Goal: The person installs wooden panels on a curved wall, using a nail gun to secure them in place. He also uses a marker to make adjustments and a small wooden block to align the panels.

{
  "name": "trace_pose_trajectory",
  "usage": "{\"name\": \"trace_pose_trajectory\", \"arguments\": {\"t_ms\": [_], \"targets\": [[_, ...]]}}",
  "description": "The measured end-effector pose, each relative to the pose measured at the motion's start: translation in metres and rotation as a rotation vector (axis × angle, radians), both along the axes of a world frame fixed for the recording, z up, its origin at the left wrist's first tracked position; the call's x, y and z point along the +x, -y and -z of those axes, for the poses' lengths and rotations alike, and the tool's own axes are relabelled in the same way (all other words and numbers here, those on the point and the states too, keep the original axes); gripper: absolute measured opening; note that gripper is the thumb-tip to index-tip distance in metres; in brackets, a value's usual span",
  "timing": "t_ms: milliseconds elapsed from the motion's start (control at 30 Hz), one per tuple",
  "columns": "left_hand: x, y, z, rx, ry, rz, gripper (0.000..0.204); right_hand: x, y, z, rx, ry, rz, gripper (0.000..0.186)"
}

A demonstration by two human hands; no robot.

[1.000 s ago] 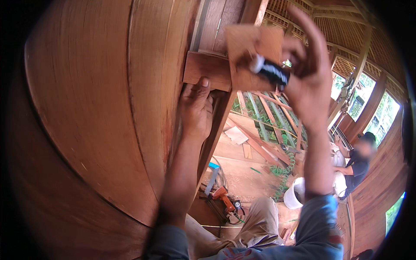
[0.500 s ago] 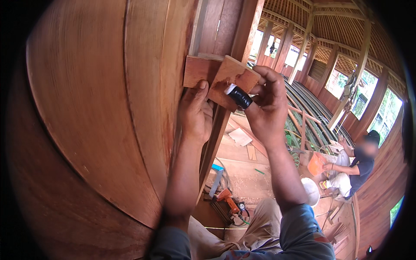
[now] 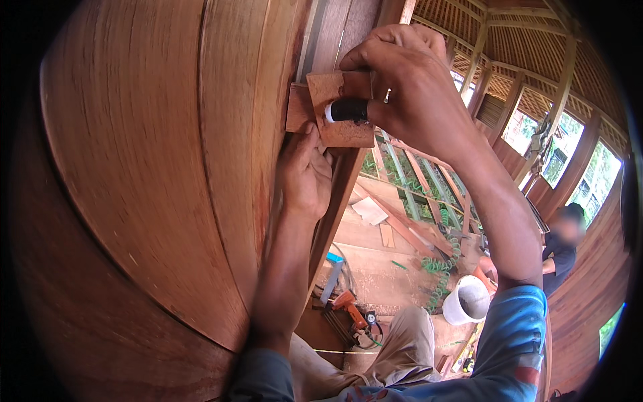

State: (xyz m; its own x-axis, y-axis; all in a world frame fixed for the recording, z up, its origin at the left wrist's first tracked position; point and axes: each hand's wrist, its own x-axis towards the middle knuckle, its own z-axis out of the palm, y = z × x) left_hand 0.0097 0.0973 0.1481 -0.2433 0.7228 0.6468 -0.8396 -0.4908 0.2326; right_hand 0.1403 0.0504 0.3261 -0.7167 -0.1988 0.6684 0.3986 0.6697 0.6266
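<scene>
Against the edge of the upright plank wall, my left hand (image 3: 307,177) is closed on a small reddish wooden block (image 3: 299,110), thumb on its lower front. A squarish piece of wood (image 3: 355,134) overlaps the block's right part. My right hand (image 3: 415,84) reaches over from the right and grips that piece, its thumb pressed across the face and its index finger at the upper edge. A black wrap (image 3: 349,110) with a white end covers this thumb. The other right fingers are curled above the piece, and what lies behind both pieces is hidden.
Tall curved-looking wooden planks (image 3: 134,167) fill the left side. Below are an orange and black power tool (image 3: 349,309), a green coiled hose (image 3: 439,271), a white bucket (image 3: 462,301) and wood offcuts (image 3: 370,211). Beyond my right arm sits another person (image 3: 562,251).
My right hand has risen and swung over toward the wall. The square piece has turned from a steep tilt to nearly level and shifted slightly left. My left hand stays almost in place.
</scene>
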Motion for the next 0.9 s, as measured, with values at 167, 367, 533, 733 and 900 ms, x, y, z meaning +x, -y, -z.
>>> {"name": "trace_pose_trajectory", "arguments": {"t_ms": [167, 367, 533, 733, 900], "targets": [[0.004, -0.007, 0.002, -0.011, 0.010, -0.067, 0.045, -0.002, -0.010, -0.010, -0.051, 0.101, 0.069, 0.023], [-0.005, 0.000, 0.000, 0.057, -0.067, 0.010, 0.046, -0.007, -0.016, -0.010, -0.048, 0.282, 0.082, 0.021], [-0.005, 0.009, -0.003, 0.098, -0.116, 0.075, 0.046, -0.005, -0.006, -0.016, -0.169, 0.340, 0.160, 0.019], [-0.006, 0.002, -0.005, -0.018, -0.068, 0.035, 0.043, -0.005, 0.003, -0.041, -0.342, 0.186, 0.191, 0.019], [-0.006, 0.001, -0.005, 0.037, -0.117, 0.003, 0.048, -0.015, 0.002, -0.048, -0.597, 0.123, 0.267, 0.022]]}}
